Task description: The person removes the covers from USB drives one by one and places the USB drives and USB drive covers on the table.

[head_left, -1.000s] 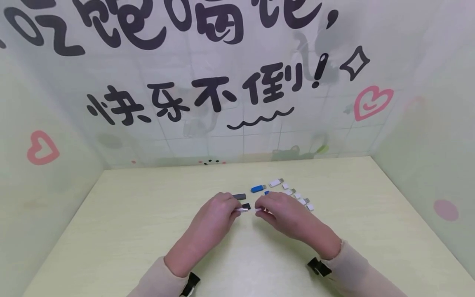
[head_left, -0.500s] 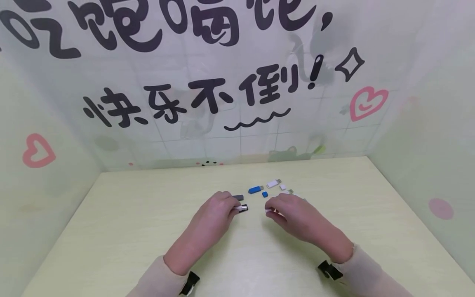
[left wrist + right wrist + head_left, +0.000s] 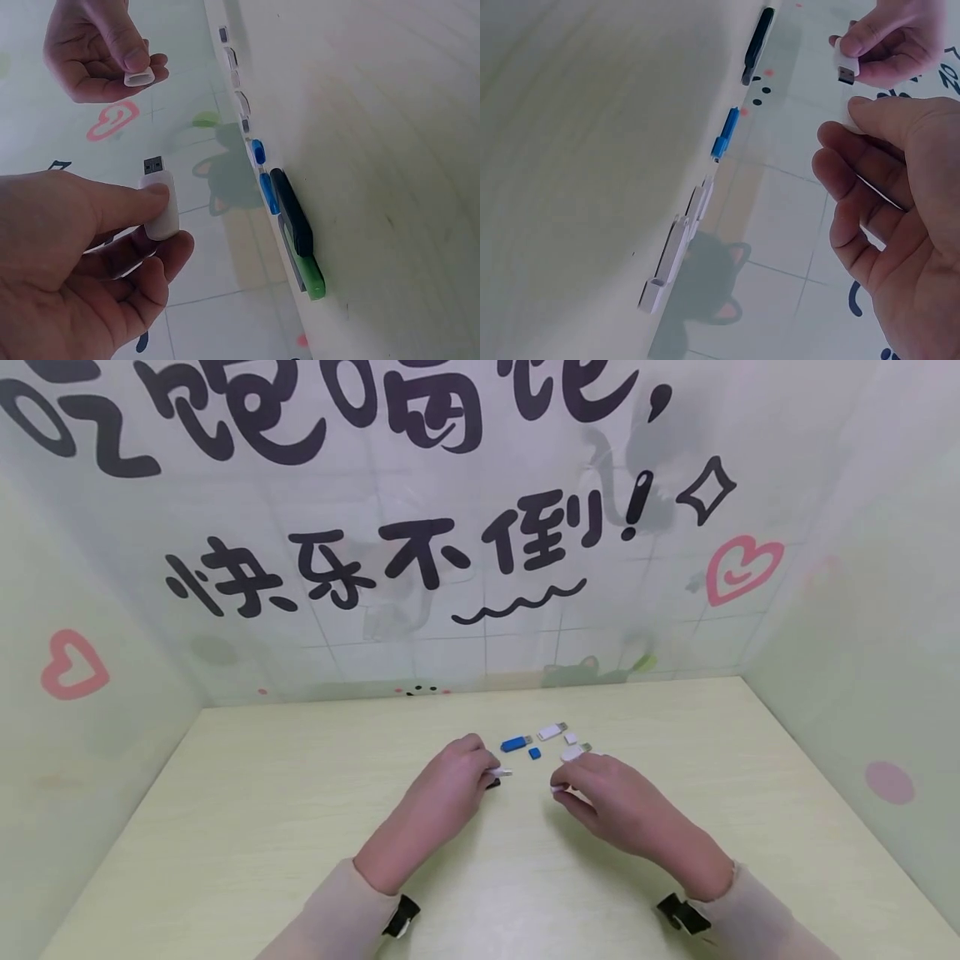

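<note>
Pinching white USB stick (image 3: 163,223) in left hand (image 3: 453,777) fingers, white cap (image 3: 138,78) in right hand (image 3: 615,795) fingers, in front of blue USB stick (image 3: 514,744) on tabletop (image 3: 300,793).

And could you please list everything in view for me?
Held stick: one, white, in the left hand
Held cap: one, white, in the right hand
Other white sticks: at least two, white, on the table
Other white caps: at least one, white, near those sticks
Blue stick: one, blue, on the table
Blue cap: one, blue, near the blue stick
Dark piece: one, blackish, on the table
Green piece: one, green, by the dark piece
Table: one, pale, below
Writing: two lines, black, back wall
Hearts: two, pink, left and back walls
Hands: two, at centre
Sleeves: two, beige, on the arms
</note>
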Tool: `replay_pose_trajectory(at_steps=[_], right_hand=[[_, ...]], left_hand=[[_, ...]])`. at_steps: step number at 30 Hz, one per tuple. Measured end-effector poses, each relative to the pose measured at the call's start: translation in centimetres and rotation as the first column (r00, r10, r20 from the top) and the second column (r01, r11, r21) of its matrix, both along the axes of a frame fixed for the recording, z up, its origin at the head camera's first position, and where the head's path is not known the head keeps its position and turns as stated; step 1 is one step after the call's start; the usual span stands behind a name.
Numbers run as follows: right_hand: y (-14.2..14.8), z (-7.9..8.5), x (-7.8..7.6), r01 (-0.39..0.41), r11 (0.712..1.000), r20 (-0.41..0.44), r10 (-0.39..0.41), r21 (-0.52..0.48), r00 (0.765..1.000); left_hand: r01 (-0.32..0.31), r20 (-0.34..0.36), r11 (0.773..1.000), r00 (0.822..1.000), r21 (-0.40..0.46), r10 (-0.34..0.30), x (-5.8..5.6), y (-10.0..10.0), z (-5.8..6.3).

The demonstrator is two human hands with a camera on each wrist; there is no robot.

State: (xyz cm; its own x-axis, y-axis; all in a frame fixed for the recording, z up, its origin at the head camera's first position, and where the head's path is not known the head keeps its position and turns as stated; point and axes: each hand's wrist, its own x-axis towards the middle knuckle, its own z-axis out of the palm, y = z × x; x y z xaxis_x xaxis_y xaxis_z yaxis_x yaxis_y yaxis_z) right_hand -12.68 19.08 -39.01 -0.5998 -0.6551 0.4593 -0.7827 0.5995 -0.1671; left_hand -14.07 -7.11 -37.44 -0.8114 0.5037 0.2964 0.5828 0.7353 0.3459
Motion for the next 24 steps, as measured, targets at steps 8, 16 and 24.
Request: replay_pose_trajectory(at_steps=[8,16,24], right_hand=[[0.6,0.2,0.1,0.021,1.000,0.005,-0.021,0.011,1.000],[1.0,0.2,0.2,0.019,1.000,0.002,-0.019,0.000,1.000],[1.4,0.0,0.1,0.014,1.000,-0.018,-0.014,-0.010,1.000]], left_hand=[[-0.015,0.059,0.999,0.998,-0.052,0.018,-1.1,1.5,-0.3],[-0.037,0.123,0.993,0.991,-0.113,0.051,-2.2,3.1,-0.8],[-0.053,0.161,0.985,0.984,-0.164,0.080,-3.4,4.6,-1.6]])
